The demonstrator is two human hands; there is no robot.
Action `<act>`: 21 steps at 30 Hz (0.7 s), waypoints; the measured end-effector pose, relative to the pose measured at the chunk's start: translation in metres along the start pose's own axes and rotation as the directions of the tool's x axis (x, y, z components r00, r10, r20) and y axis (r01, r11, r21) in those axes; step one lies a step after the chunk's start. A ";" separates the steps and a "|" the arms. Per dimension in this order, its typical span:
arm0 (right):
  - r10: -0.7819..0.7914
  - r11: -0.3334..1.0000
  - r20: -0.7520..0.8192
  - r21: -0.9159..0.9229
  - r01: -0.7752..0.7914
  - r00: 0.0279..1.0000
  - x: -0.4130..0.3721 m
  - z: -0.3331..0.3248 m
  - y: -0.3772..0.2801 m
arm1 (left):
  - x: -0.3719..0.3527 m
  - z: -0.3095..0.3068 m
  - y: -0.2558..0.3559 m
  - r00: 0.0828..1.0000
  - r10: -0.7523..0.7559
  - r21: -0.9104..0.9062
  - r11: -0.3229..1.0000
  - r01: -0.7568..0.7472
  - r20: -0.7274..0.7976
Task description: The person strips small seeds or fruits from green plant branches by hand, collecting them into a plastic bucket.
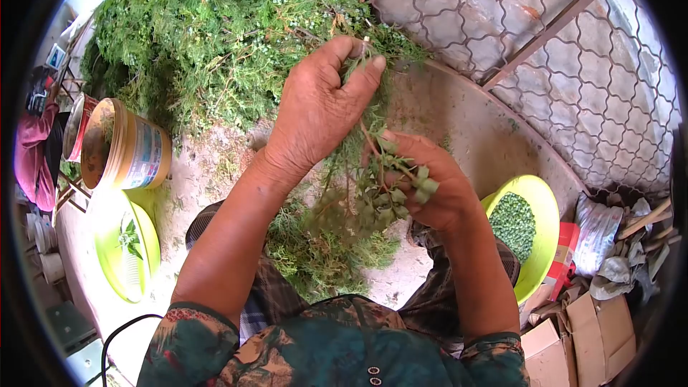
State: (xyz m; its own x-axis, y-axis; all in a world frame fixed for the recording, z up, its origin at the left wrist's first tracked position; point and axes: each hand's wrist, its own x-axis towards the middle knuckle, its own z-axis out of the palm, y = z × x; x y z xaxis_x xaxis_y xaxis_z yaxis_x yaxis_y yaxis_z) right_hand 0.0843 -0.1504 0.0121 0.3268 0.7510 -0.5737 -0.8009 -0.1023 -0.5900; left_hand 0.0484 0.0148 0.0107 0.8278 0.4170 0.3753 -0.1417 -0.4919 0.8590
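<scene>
My left hand (319, 104) is closed, thumb and fingers pinching a conifer branch (369, 140) near its pale cut end. The branch hangs down across the front of my right hand (433, 179), with small green cones along its lower twigs. My right hand is closed round these twigs, its fingers curled and partly hidden by the cones. Below both hands, a heap of cut conifer sprigs (337, 258) lies on the ground between my legs. To my right, a yellow-green basin (548, 218) holds many loose green cones (512, 223).
A large pile of conifer branches (215, 36) stands ahead. At left are a tilted yellow bucket (147, 150) and a second yellow-green basin (107, 261) holding some sprigs. A wire mesh panel (573, 72) lies at the right, with cardboard (602, 326) below it. Part of a person's pink sleeve (36, 158) shows far left.
</scene>
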 end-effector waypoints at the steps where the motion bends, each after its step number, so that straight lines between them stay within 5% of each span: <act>1: -0.046 0.998 0.051 -0.036 0.048 0.998 0.005 -0.002 0.004 | 0.000 0.000 0.000 0.998 -0.031 -0.062 0.997 0.034 0.055; 8: -0.172 0.960 0.001 -0.223 0.168 0.985 0.005 0.006 0.007 | -0.004 0.001 0.005 0.989 -0.146 -0.152 0.978 0.146 0.011; 15: -0.253 0.966 -0.034 -0.068 0.250 0.967 0.000 0.006 0.009 | 0.002 -0.004 -0.013 0.985 -0.123 0.051 0.990 0.130 -0.121; 21: -0.389 0.745 0.134 -0.536 0.397 0.911 -0.002 0.009 0.008 | 0.007 -0.015 -0.015 0.980 -0.134 0.229 0.959 0.166 -0.150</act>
State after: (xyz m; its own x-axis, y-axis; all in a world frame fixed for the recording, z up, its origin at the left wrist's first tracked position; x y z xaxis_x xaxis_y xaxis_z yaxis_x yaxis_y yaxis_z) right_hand 0.0725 -0.1472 0.0133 0.5422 0.8116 -0.2174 -0.1984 -0.1278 -0.9718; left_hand 0.0481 0.0369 0.0060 0.7482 0.5893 0.3049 0.1264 -0.5777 0.8064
